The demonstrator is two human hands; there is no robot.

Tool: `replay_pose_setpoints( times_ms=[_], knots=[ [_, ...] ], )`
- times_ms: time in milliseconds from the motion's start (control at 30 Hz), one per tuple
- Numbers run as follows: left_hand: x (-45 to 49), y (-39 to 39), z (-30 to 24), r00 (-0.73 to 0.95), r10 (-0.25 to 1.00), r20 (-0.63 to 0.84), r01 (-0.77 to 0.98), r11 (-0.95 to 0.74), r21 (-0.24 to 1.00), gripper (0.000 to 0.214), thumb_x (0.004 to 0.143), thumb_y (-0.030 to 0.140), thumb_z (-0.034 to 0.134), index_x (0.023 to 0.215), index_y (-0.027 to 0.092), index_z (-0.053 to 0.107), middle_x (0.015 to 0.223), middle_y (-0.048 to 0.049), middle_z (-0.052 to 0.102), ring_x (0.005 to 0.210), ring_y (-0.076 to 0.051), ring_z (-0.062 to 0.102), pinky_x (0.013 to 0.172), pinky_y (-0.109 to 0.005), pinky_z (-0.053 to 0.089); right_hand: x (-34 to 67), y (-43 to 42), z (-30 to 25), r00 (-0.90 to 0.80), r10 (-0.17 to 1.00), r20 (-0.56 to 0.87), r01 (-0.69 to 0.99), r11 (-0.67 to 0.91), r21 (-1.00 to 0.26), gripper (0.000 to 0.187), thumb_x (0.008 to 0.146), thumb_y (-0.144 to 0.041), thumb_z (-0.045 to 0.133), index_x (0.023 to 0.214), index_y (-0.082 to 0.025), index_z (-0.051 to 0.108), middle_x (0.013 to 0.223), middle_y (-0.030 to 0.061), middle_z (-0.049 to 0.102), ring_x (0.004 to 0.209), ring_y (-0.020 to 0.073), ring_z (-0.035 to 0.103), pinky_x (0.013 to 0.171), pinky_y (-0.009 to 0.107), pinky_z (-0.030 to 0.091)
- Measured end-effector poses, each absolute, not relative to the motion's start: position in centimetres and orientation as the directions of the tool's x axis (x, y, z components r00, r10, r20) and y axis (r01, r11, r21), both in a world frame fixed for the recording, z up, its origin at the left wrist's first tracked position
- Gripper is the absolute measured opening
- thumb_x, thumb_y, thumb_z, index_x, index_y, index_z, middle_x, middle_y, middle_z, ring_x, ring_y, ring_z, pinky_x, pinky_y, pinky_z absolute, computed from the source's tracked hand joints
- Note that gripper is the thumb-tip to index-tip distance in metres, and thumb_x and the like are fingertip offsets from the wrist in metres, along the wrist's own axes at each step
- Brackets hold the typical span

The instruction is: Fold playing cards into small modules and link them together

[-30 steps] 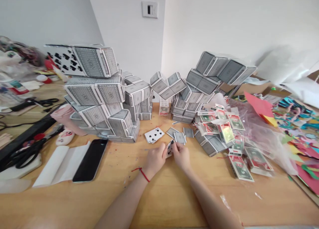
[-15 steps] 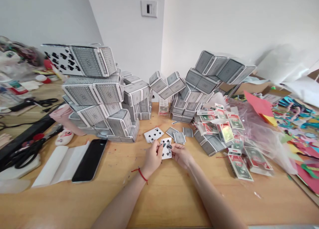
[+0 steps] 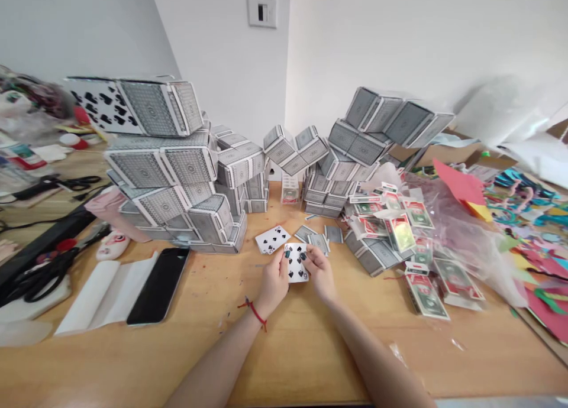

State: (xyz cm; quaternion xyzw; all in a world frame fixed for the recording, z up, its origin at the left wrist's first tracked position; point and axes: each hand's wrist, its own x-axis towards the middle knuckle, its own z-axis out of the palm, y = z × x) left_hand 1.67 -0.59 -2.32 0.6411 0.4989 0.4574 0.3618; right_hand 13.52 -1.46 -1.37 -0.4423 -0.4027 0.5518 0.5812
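Observation:
A six of spades playing card [image 3: 296,272] is held face up, low over the wooden table [image 3: 293,360]. My left hand [image 3: 274,282] pinches its left edge, thumb on the face. At the opposite edge my right hand [image 3: 322,275] grips the same card, its thumb also on the front. Fingers behind the card are hidden. Just beyond lies a face-up spade card [image 3: 272,240]. Several grey-backed cards [image 3: 318,240] are scattered beside it, some looking folded.
Stacked card boxes rise in a left tower [image 3: 165,204] and a right tower [image 3: 341,180]. A black phone [image 3: 158,287], white paper [image 3: 106,292] and black scissors [image 3: 48,272] lie at left. Card packs [image 3: 426,295] and crumpled plastic [image 3: 470,236] sit at right.
My right thumb has moved up and outward to the card's right edge, uncovering more of its face. The card now lies flatter to view. The camera has shifted slightly.

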Motion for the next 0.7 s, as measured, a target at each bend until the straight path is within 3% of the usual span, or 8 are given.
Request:
replay_pose_setpoints(
  times_ms=[167,300,500,700],
  knots=[
    [1.9,-0.7,-1.8,0.071,0.969,0.236,0.190,-0.245,0.951,0.033,0.084,0.027,0.033,0.112,0.017,0.047,0.110,-0.0099,0.055,0.098,-0.018,0.052,0.080,-0.028,0.042,13.3,-1.7,-0.9,0.068,0.996,-0.049,-0.335,-0.023,-0.942,0.021,0.071,-0.032,0.055,0.089,-0.020,0.054,0.068,-0.0015,0.058,0.053,0.0109,0.049,0.048,0.021,0.038],
    [1.9,-0.7,-1.3,0.099,0.977,0.190,0.112,-0.201,0.973,0.030,0.084,0.026,0.034,0.109,0.018,0.048,0.112,-0.0090,0.054,0.101,-0.018,0.051,0.079,-0.028,0.043,13.1,-1.8,-0.8,0.108,0.992,-0.072,-0.329,-0.032,-0.944,0.018,0.072,-0.033,0.054,0.084,-0.019,0.054,0.065,-0.0028,0.056,0.050,0.0097,0.047,0.046,0.020,0.037],
    [1.9,-0.6,-1.0,0.122,0.984,0.130,0.056,-0.137,0.989,0.026,0.081,0.022,0.036,0.102,0.018,0.052,0.098,-0.0059,0.059,0.075,-0.013,0.056,0.062,-0.023,0.043,12.9,-1.7,-1.2,0.123,0.986,-0.115,-0.337,-0.068,-0.939,0.018,0.071,-0.033,0.053,0.084,-0.021,0.049,0.056,-0.0055,0.051,0.042,0.0091,0.042,0.041,0.020,0.033],
    [1.6,-0.8,-0.8,0.135,0.975,0.178,0.147,-0.198,0.969,0.021,0.076,0.014,0.036,0.070,0.016,0.056,0.062,0.0013,0.054,0.052,-0.008,0.045,0.047,-0.018,0.034,12.9,-1.5,-1.3,0.119,0.978,-0.169,-0.471,-0.095,-0.877,0.010,0.067,-0.027,0.055,0.071,-0.021,0.049,0.057,-0.0057,0.052,0.043,0.0089,0.041,0.041,0.020,0.031]
  ],
)
